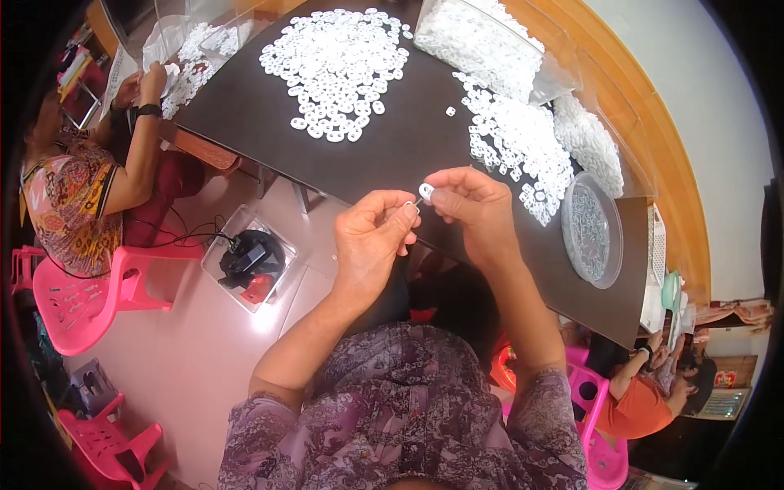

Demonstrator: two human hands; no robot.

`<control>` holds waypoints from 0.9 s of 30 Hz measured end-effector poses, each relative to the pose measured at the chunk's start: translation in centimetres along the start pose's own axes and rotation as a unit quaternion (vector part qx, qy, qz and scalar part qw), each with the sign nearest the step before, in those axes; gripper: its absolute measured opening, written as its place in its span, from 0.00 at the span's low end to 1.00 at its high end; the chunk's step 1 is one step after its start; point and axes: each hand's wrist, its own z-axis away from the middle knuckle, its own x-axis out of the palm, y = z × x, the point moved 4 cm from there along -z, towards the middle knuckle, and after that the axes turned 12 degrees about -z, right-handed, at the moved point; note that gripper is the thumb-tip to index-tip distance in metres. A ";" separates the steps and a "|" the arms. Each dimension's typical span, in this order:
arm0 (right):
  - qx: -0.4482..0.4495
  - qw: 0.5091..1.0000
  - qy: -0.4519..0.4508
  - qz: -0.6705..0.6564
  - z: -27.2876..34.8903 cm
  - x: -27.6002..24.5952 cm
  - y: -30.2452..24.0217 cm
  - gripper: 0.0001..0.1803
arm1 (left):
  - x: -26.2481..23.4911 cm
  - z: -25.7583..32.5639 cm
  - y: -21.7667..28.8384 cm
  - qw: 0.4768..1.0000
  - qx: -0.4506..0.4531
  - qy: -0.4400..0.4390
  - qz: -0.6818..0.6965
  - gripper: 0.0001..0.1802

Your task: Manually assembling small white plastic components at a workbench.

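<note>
Above the near edge of the dark table (pixel 269 114), in the single head view, the left hand (pixel 371 237) and right hand (pixel 474 204) meet, fingertips closed together on one small white plastic piece (pixel 425 192); the left pinches what looks like a thin metal ring (pixel 411 206) against it, though that part is too small to be sure of. Held out past the table edge over the lap, the piece would likely drop to the floor if either pinch slackened, and it could be hard to find there. Heaps of like white pieces (pixel 339 69) lie well ahead and to the right (pixel 518 147), beside a clear round dish (pixel 592 229) and a clear bag (pixel 478 41) of more. Nothing stands between hands and heaps. Left of the table, another person's hand (pixel 151 82) works at a smaller pile; pink chairs (pixel 77 298) and a clear box (pixel 249 257) sit on the floor.
</note>
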 end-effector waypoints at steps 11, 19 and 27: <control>-0.033 0.999 0.005 0.015 0.5 1.1 -0.3 0.09 | 0.0 0.1 0.0 0.999 0.002 0.009 -0.043 0.09; -0.040 0.999 0.002 0.028 0.7 1.4 -0.3 0.08 | 0.1 0.1 -0.2 0.999 0.008 0.012 -0.039 0.10; -0.060 0.996 0.009 0.066 0.9 1.4 -0.3 0.09 | 0.2 0.2 -0.4 0.999 0.049 0.008 -0.022 0.14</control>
